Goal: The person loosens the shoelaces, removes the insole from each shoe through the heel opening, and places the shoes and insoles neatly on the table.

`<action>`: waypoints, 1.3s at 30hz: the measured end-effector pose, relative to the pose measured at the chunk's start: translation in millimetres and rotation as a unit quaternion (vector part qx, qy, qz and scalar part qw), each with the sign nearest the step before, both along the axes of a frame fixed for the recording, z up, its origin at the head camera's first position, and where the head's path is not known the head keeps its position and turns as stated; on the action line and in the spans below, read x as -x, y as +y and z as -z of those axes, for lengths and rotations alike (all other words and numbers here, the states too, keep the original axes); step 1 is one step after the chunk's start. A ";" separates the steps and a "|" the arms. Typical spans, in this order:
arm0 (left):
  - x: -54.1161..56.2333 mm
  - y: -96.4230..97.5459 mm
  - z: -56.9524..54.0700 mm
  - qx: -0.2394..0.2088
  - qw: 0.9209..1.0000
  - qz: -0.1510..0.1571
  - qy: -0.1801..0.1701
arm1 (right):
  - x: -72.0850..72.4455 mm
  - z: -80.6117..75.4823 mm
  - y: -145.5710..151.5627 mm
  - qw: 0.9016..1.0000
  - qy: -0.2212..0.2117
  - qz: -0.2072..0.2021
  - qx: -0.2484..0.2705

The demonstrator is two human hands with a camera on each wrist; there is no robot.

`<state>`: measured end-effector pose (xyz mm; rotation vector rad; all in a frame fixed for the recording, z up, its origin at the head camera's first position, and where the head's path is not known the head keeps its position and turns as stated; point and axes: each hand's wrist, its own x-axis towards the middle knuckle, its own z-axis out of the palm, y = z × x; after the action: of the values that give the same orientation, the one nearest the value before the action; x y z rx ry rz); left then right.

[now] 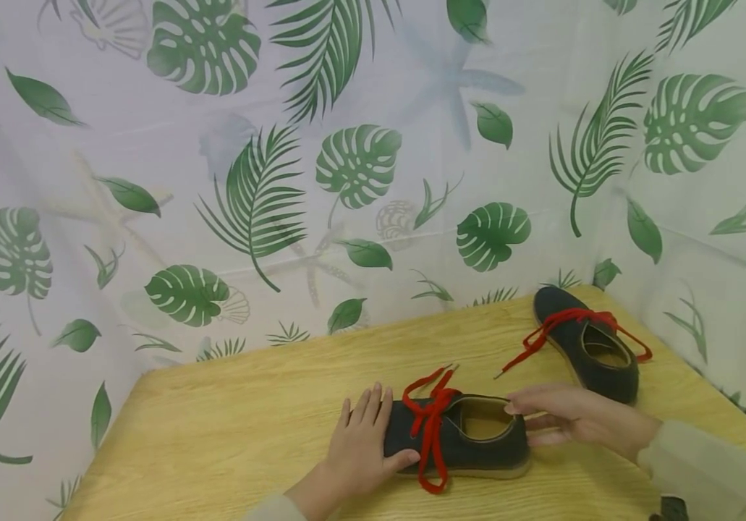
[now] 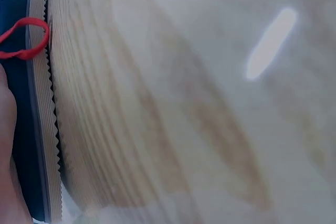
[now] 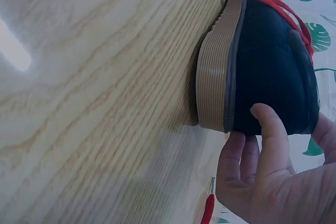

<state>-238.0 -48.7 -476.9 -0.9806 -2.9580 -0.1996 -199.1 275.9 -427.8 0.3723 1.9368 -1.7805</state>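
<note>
A dark navy lace-up shoe (image 1: 486,452) with a tan ribbed sole sits upright on the wooden table, toe to the left. Its red laces (image 1: 433,412) are tied in a bow whose loop droops over the near side. My left hand (image 1: 361,438) rests on the toe, fingers straight and thumb over the near upper. At the heel, my right hand (image 1: 571,416) holds the back of the shoe, one fingertip at the collar rim. The right wrist view shows fingers (image 3: 270,129) around the heel (image 3: 273,87). In the left wrist view only the sole edge (image 2: 44,108) and a lace loop show.
A second navy shoe (image 1: 558,307) with red laces stands at the table's back right, behind my right hand. Leaf-printed cloth (image 1: 359,166) hangs behind and beside the wooden table (image 1: 229,420). A small dark object (image 1: 672,508) lies at the lower right edge.
</note>
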 end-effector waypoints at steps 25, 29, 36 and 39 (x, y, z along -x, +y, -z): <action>-47.2 -13.8 -4.8 -0.042 0.994 -0.093 -0.035 | -23.4 -13.4 -32.5 0.997 -0.043 0.060 0.008; -48.5 -18.1 -2.6 -0.044 0.994 -0.098 -0.035 | -24.7 -10.9 -35.3 0.998 -0.036 0.043 0.017; -52.1 -25.4 -2.4 -0.038 0.994 -0.100 -0.039 | -27.8 -5.8 -40.4 0.998 -0.034 0.036 0.030; -53.9 -28.1 -2.9 -0.045 0.993 -0.099 -0.037 | -29.1 -5.4 -43.1 0.998 -0.037 0.041 0.033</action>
<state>-184.1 -76.9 -474.0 -0.6785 -3.0565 -0.3677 -170.0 232.8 -422.4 0.4946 1.8310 -1.8504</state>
